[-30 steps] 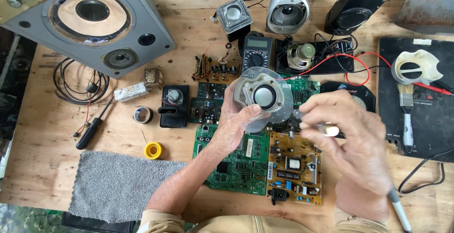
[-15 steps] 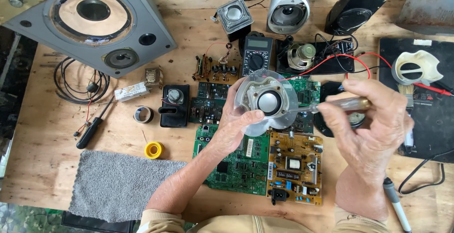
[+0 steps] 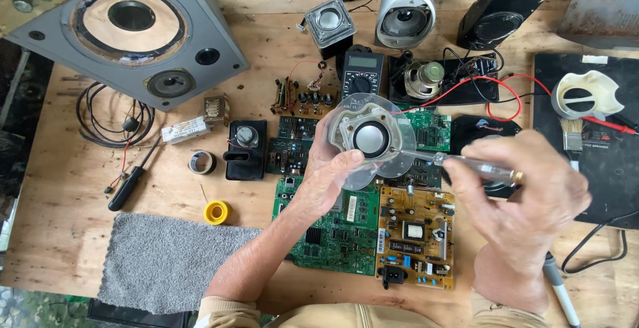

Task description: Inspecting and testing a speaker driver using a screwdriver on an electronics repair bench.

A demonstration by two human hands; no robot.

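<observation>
At the centre of the frame you hold a small round speaker unit (image 3: pixel 369 140) in its clear plastic disc, raised above the boards; your left hand (image 3: pixel 326 178) is closed on its lower left edge, the fingers behind the disc mostly hidden. Your right hand (image 3: pixel 526 198) is wrapped around a clear-handled screwdriver (image 3: pixel 466 165), whose tip touches the right side of the speaker frame; the exact spot it meets is too small to make out. Beneath your hands lie a green circuit board (image 3: pixel 333 235) and a yellow-brown circuit board (image 3: pixel 416 238), both partly covered by your arms. A grey cloth (image 3: pixel 166 261) lies at lower left, a yellow tape roll (image 3: pixel 217 211) just above it. The large grey speaker cabinet (image 3: pixel 133 32) at upper left is cut off by the frame edge, as is the black mat (image 3: pixel 599 181) at right.
</observation>
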